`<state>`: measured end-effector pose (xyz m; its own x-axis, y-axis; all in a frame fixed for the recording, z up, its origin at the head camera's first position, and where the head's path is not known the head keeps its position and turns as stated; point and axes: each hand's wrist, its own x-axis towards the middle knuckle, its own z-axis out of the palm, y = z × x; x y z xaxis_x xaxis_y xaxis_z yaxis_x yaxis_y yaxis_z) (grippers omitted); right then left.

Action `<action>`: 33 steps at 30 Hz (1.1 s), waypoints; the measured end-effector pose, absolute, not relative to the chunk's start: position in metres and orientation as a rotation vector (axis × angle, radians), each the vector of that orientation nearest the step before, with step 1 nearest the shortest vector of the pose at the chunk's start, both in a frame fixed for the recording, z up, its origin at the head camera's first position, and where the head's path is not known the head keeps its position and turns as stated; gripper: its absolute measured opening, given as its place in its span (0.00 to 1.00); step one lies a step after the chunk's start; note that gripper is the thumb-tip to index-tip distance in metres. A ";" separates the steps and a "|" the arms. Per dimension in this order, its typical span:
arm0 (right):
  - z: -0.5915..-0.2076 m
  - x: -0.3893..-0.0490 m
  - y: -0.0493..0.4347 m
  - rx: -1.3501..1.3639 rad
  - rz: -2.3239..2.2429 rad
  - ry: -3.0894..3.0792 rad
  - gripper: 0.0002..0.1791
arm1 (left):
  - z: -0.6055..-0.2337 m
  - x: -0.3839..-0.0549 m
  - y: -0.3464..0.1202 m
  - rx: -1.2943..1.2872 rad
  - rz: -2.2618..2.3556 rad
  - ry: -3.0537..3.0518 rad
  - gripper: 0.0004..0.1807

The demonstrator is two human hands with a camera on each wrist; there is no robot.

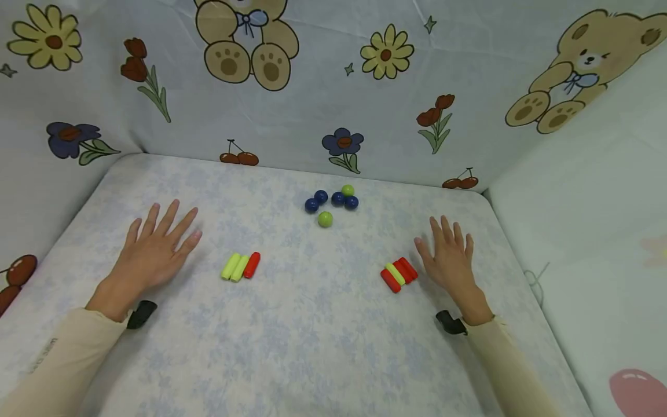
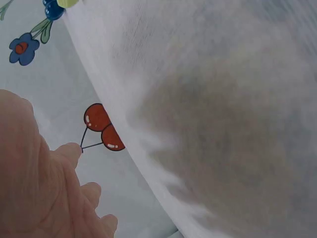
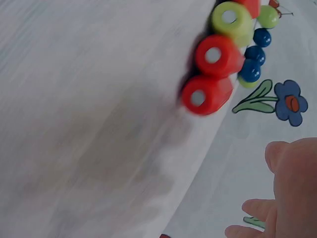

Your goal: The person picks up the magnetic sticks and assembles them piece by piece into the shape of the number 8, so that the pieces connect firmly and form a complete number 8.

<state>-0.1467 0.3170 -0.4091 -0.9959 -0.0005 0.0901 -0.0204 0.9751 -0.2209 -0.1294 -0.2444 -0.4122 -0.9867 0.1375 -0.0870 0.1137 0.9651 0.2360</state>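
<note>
My left hand [image 1: 150, 255] is spread over the left side of the table, fingers straight and holding nothing. To its right lie two yellow-green rods [image 1: 231, 266] and one red rod [image 1: 252, 265], side by side. My right hand [image 1: 449, 263] is spread in the same way on the right, also holding nothing. Just left of it is a row of red rods [image 1: 409, 270] with one yellow-green rod [image 1: 395, 274] among them. In the right wrist view, the near red rod [image 3: 210, 94] has a pale round spot in its end.
Farther back, near the middle, are several shiny blue balls [image 1: 337, 199] and two green balls [image 1: 325, 219]. The pale patterned table [image 1: 312, 336] meets a cloth backdrop [image 1: 312, 110] printed with bears, flowers and cherries. A thin pale string [image 1: 537, 284] hangs at the right edge.
</note>
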 end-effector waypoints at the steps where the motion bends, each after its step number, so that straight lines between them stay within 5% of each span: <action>1: -0.409 -0.147 0.314 0.019 0.348 -3.032 0.39 | -0.413 -0.130 -0.242 0.198 0.353 3.008 0.40; 33: -0.402 -0.175 0.203 0.273 0.626 -3.004 0.38 | -0.399 -0.122 -0.169 0.492 0.711 2.818 0.40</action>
